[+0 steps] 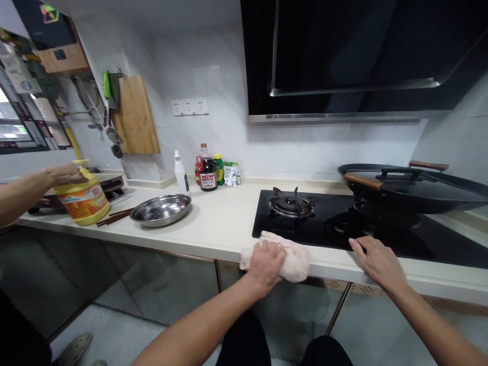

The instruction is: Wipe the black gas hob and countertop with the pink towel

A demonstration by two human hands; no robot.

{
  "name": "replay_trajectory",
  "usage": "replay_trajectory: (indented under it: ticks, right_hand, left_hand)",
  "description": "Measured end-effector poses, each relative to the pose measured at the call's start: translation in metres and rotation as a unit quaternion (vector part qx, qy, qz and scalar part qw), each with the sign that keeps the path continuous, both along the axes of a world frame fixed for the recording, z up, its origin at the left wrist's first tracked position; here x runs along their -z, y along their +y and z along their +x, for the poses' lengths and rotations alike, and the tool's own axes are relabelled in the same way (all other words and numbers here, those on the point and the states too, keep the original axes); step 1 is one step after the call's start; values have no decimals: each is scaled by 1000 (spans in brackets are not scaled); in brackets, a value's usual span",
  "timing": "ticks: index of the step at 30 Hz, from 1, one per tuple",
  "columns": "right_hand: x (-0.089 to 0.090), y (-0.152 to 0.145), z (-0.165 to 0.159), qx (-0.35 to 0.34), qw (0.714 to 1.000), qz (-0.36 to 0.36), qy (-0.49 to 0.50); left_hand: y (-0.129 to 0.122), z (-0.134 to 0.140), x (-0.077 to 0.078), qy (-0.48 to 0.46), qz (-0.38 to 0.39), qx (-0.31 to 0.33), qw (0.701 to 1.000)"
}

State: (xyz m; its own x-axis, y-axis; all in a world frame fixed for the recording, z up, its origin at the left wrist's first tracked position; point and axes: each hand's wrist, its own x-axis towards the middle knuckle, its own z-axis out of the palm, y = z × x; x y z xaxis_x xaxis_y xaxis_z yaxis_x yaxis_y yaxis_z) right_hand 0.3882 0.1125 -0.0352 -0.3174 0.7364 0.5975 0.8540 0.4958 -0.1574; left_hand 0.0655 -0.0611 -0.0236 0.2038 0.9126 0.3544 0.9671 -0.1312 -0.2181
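Note:
My left hand (266, 264) grips a pale pinkish cloth (297, 262), pressing it over the front edge of the white countertop (213, 231). The cloth is bunched and hangs partly down the edge, just in front of the black gas stove (267, 213). Farther right, my right hand (377, 262) rests on the counter edge by the stove's front, holding nothing, its fingers loosely apart. Behind the cloth stands a bare burner (292, 204). A large wok (404, 198) with a glass lid sits on the other burner, beyond my right hand.
A steel dish (160, 211) and chopsticks (116, 216) lie to the left. At far left another person's hand (63, 174) is on a yellow pump jug (84, 198). A white spray bottle (180, 175) and soy sauce bottle (208, 170) stand near the wall. A range hood (343, 61) overhangs the stove.

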Motion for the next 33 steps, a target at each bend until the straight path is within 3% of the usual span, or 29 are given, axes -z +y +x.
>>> replay_trajectory:
  ticks: [3,6,8,11,15,21,25,30,33]
  right_hand:
    - [4,4,4,-6,1000,-13,14]
    - [8,9,10,-22,999,-34,30]
    - [9,11,13,-31,998,-44,38]
    - [8,10,17,-35,996,-60,49]
    - [8,10,19,-46,995,-67,55]
    - [16,16,22,-52,995,-54,60]
    - [21,20,23,-57,996,-46,55]
    - [22,20,23,-62,996,-34,55]
    - [20,19,20,-52,997,-40,42]
  left_hand:
    - [21,54,2,6,4,58,998]
    - [35,85,3,17,29,101,994]
    - [37,88,4,26,51,126,990]
    - [30,69,3,42,49,138,988]
    - [8,8,1,47,14,107,993]
    - [-45,-133,-9,9,-54,-20,998]
    - [-83,-218,-22,-3,-50,-96,994]
    - [-125,-285,-40,-6,-41,-176,984]
    - [-142,-311,-46,10,-26,-267,963]
